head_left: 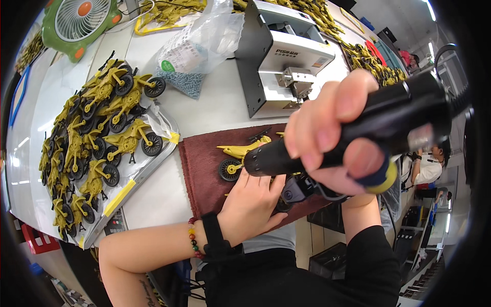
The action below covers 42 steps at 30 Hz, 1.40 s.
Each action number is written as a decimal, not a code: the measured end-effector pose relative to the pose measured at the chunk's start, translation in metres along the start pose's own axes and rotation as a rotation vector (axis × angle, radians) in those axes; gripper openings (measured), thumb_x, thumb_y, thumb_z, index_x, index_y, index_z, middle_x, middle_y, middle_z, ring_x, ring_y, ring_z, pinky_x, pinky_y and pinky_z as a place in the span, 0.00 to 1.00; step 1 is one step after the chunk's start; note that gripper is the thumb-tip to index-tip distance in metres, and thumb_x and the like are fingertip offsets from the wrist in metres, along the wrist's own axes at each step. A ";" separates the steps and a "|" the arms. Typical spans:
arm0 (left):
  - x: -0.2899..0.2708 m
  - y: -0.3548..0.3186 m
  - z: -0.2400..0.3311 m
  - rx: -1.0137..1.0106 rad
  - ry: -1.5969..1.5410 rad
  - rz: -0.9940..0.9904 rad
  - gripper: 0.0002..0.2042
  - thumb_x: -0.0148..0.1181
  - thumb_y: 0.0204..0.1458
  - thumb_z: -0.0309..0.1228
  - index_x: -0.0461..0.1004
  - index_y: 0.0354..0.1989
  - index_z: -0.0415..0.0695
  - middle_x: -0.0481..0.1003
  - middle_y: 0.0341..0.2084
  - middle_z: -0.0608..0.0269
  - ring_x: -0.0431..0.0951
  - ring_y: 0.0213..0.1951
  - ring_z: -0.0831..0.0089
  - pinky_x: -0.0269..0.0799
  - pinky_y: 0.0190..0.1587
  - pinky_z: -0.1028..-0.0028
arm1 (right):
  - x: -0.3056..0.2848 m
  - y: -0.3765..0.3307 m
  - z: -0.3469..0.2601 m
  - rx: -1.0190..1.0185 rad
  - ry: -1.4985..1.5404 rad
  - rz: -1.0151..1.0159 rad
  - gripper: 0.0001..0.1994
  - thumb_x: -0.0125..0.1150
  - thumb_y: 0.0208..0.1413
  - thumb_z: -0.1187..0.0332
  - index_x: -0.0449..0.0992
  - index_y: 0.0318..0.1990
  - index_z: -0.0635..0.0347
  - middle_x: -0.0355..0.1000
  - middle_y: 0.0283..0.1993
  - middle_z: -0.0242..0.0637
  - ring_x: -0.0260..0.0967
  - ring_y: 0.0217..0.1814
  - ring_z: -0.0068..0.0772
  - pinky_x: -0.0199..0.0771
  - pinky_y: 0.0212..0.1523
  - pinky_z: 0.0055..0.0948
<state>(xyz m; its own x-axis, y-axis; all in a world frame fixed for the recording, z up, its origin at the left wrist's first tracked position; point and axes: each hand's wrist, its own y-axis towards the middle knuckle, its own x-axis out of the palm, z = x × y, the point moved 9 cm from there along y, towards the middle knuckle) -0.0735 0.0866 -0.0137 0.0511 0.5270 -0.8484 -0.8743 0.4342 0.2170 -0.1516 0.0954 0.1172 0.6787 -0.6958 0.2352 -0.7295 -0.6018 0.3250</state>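
My right hand (332, 117) is wrapped round a black electric screwdriver (378, 115), which lies tilted across the view with its nose toward the left. The nose meets a yellow toy motorcycle (240, 149) beside its black wheel (229, 169). That motorcycle lies on a maroon cloth (197, 174). Just below the screwdriver's nose, my left hand (251, 202) holds the motorcycle against the cloth. Its fingertips are partly hidden by the screwdriver, and so is most of the toy. A small black device (294, 192) shows under my right wrist.
On the left, many yellow toy motorcycles (97, 117) are heaped on a metal-edged tray (125, 199). A plastic bag of small blue-grey pieces (184, 82) lies beside a grey-white machine (289, 51). A green fan (79, 20) stands far left. A person (429, 169) sits at the right.
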 end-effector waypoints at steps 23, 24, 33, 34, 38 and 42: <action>-0.012 0.002 -0.003 -0.021 -0.511 0.113 0.20 0.62 0.40 0.35 0.70 0.44 0.44 0.73 0.35 0.57 0.74 0.39 0.61 0.68 0.41 0.64 | 0.034 -0.001 0.030 0.092 -0.093 -0.263 0.19 0.72 0.40 0.69 0.65 0.35 0.55 0.66 0.27 0.33 0.65 0.27 0.29 0.66 0.31 0.29; -0.016 0.001 -0.002 0.024 -0.571 0.189 0.23 0.62 0.40 0.38 0.69 0.45 0.42 0.72 0.38 0.53 0.72 0.42 0.59 0.67 0.45 0.63 | 0.033 -0.002 0.030 0.102 -0.095 -0.250 0.19 0.72 0.40 0.70 0.66 0.35 0.56 0.67 0.27 0.35 0.65 0.27 0.29 0.66 0.31 0.28; -0.009 0.009 0.013 0.055 0.049 0.026 0.40 0.60 0.40 0.52 0.60 0.57 0.34 0.52 0.57 0.30 0.49 0.62 0.39 0.49 0.62 0.54 | -0.044 0.006 -0.088 -0.365 0.000 0.095 0.11 0.52 0.50 0.67 0.61 0.38 0.61 0.56 0.28 0.31 0.54 0.24 0.23 0.55 0.33 0.27; -0.008 0.008 0.011 0.046 0.054 0.007 0.40 0.59 0.40 0.53 0.60 0.57 0.35 0.51 0.58 0.30 0.48 0.62 0.39 0.48 0.62 0.54 | -0.057 0.010 -0.096 -0.394 -0.033 0.098 0.10 0.52 0.51 0.66 0.67 0.38 0.60 0.61 0.27 0.33 0.59 0.24 0.27 0.62 0.33 0.32; -0.005 0.005 0.004 0.016 0.085 -0.026 0.40 0.59 0.40 0.54 0.60 0.57 0.35 0.49 0.59 0.29 0.47 0.62 0.38 0.48 0.62 0.53 | -0.090 0.026 -0.076 -0.428 -0.143 0.189 0.09 0.53 0.50 0.67 0.65 0.35 0.61 0.62 0.26 0.34 0.61 0.24 0.29 0.63 0.31 0.31; -0.006 0.005 0.005 0.035 0.076 -0.001 0.40 0.59 0.40 0.54 0.60 0.57 0.35 0.50 0.58 0.29 0.48 0.62 0.37 0.49 0.61 0.51 | -0.100 0.033 -0.057 -0.393 -0.147 0.231 0.11 0.55 0.49 0.68 0.64 0.37 0.63 0.62 0.25 0.34 0.62 0.22 0.29 0.63 0.30 0.30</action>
<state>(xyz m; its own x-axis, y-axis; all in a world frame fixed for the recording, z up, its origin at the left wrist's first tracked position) -0.0754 0.0893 -0.0052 0.0142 0.4699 -0.8826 -0.8570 0.4605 0.2314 -0.2385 0.1670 0.1565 0.4630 -0.8590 0.2187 -0.7531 -0.2511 0.6081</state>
